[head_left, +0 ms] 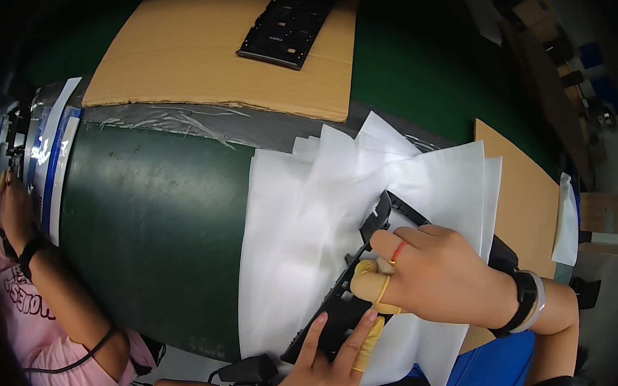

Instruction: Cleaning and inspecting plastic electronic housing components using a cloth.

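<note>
A flat black plastic part (348, 298) with cut-outs lies on a stack of white foam sheets (299, 228) on the green conveyor belt (146, 231). My right hand (440, 276) comes in from the right and rests on the part's middle, with yellow finger cots and a red band on the fingers, a black wristband at the wrist. My left hand (328, 361) rises from the lower edge and presses its fingertips on the part's near end; one finger wears a yellow cot. The part's right side is hidden under my right hand.
A second black plastic part (287, 26) lies on a brown cardboard sheet (189, 60) farther along the belt. More cardboard (522, 202) sits at the right. A co-worker in a pink shirt (32, 302) works at the left edge of the belt.
</note>
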